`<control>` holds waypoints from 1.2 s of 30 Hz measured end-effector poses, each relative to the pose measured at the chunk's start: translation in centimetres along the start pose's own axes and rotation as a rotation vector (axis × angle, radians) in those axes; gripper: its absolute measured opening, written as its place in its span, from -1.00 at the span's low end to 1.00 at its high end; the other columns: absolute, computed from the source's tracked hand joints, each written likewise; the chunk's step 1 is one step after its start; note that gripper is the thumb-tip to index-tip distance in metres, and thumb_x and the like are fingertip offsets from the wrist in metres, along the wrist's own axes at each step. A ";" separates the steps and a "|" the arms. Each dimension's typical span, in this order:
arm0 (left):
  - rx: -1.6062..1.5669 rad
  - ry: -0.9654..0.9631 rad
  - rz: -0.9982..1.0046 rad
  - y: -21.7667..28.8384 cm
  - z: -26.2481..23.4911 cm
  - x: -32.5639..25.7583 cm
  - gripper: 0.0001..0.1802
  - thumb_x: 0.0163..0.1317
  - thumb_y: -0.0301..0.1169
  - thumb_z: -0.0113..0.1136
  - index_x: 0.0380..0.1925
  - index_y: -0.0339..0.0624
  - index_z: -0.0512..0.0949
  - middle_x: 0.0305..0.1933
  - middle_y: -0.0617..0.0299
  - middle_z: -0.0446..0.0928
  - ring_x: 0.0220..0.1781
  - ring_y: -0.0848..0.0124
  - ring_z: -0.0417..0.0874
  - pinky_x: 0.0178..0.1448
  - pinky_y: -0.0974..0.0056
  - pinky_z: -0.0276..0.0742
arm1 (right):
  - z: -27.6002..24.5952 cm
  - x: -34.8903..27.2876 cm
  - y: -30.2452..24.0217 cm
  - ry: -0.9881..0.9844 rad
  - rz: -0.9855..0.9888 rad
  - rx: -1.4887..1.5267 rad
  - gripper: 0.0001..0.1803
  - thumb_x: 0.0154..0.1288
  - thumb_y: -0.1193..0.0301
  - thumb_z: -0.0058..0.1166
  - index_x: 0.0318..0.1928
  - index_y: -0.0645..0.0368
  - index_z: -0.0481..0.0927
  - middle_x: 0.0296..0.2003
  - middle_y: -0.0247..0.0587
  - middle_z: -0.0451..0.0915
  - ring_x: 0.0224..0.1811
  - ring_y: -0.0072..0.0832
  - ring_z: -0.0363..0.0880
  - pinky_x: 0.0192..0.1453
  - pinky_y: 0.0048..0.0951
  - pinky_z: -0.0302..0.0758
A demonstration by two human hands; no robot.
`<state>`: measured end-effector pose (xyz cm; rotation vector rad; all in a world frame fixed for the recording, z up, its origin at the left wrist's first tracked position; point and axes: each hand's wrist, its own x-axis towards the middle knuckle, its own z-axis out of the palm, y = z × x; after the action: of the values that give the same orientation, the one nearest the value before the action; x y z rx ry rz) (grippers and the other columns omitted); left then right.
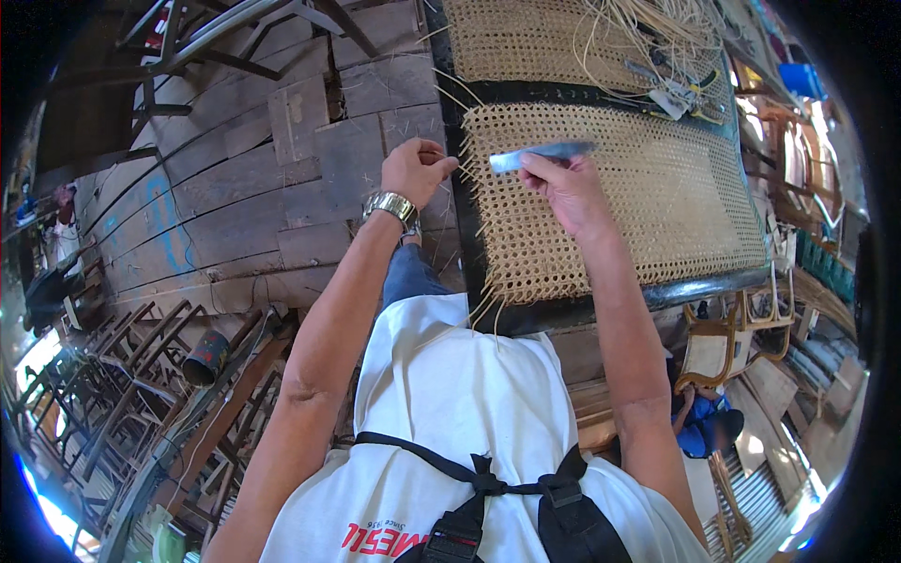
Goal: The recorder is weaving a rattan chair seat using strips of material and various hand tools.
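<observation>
A woven cane panel [657, 197] in a black frame [469, 235] lies before me on a plank floor. My left hand [418, 169], with a metal watch on its wrist, pinches a loose cane strand at the panel's left edge. Above the weave, my right hand [563, 188] grips a flat grey blade-like tool [544, 153] that points left toward the same edge. Cane ends stick out along the left and lower rims of the frame.
A second cane panel [535, 42] lies beyond, with loose cane strands [648, 28] and small tools [671, 98] on it. Dark wooden chair frames [103, 375] are stacked at the left. A cane chair [723, 342] and another person in blue [704, 422] are at the lower right.
</observation>
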<state>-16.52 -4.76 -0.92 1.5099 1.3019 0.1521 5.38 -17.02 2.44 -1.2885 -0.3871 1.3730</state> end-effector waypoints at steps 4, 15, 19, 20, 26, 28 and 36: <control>-0.037 0.021 0.011 1.7 0.1 0.0 -0.75 0.16 -0.34 0.42 -0.21 -0.23 0.68 -0.31 0.10 0.75 -0.19 0.18 0.77 -0.06 0.16 0.64 | 1.9 -0.1 -0.1 0.060 -0.011 -0.106 -0.78 0.31 0.48 0.23 -0.07 0.25 0.57 -0.33 -0.21 0.70 -0.36 -0.53 0.70 -0.32 -0.54 0.59; 0.206 0.258 0.478 -0.5 2.8 2.3 -0.80 0.10 -0.38 0.46 -0.40 -0.20 0.61 -0.28 0.12 0.55 -0.30 0.13 0.62 -0.22 0.12 0.56 | 5.0 0.2 0.7 0.120 -0.044 -0.600 -0.80 0.42 0.34 0.11 -0.10 0.14 0.70 -0.37 -0.30 0.71 -0.37 -0.60 0.67 -0.27 -0.50 0.60; 0.201 0.253 0.479 -0.3 2.5 2.1 -0.80 0.08 -0.40 0.46 -0.39 -0.21 0.61 -0.29 0.12 0.55 -0.32 0.16 0.64 -0.23 0.15 0.56 | 5.2 -0.2 0.8 0.149 -0.170 -0.784 -0.82 0.39 0.36 0.13 -0.11 0.11 0.71 -0.42 -0.22 0.70 -0.42 -0.54 0.66 -0.30 -0.43 0.58; 0.201 0.252 0.481 -0.2 2.4 2.0 -0.80 0.08 -0.40 0.46 -0.39 -0.21 0.61 -0.29 0.12 0.55 -0.32 0.16 0.64 -0.23 0.15 0.56 | 5.4 -0.1 0.9 0.151 -0.169 -0.784 -0.82 0.39 0.36 0.13 -0.11 0.11 0.71 -0.42 -0.22 0.70 -0.42 -0.54 0.66 -0.30 -0.43 0.58; 0.103 0.171 0.413 0.3 1.3 0.1 -0.82 0.12 -0.42 0.44 -0.36 -0.20 0.61 -0.30 0.14 0.67 -0.27 0.23 0.71 -0.17 0.21 0.59 | 5.4 0.4 2.4 0.205 -0.228 -0.912 -0.81 0.43 0.40 0.09 -0.06 0.16 0.68 -0.38 -0.25 0.71 -0.36 -0.56 0.69 -0.25 -0.48 0.60; -0.042 -0.048 0.361 0.5 0.4 -2.1 -0.85 0.18 -0.44 0.40 -0.29 -0.19 0.62 -0.29 0.14 0.72 -0.29 0.26 0.73 -0.18 0.23 0.61 | 5.3 0.7 2.6 0.194 -0.290 -0.936 -0.82 0.43 0.41 0.08 -0.08 0.17 0.67 -0.39 -0.23 0.71 -0.37 -0.57 0.69 -0.26 -0.48 0.59; 0.206 -0.022 0.290 -2.2 -3.5 -6.5 -0.77 0.29 -0.35 0.28 -0.09 -0.14 0.60 -0.23 0.01 0.65 -0.18 0.04 0.69 -0.10 0.10 0.59 | 3.7 0.1 0.6 0.139 -0.026 -0.643 -0.78 0.51 0.35 0.05 0.03 0.18 0.59 -0.30 -0.26 0.70 -0.30 -0.55 0.67 -0.24 -0.49 0.59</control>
<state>-22.78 -7.97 2.13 1.8684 1.1018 0.1913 2.00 -15.47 3.19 -1.8803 -0.7867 1.1640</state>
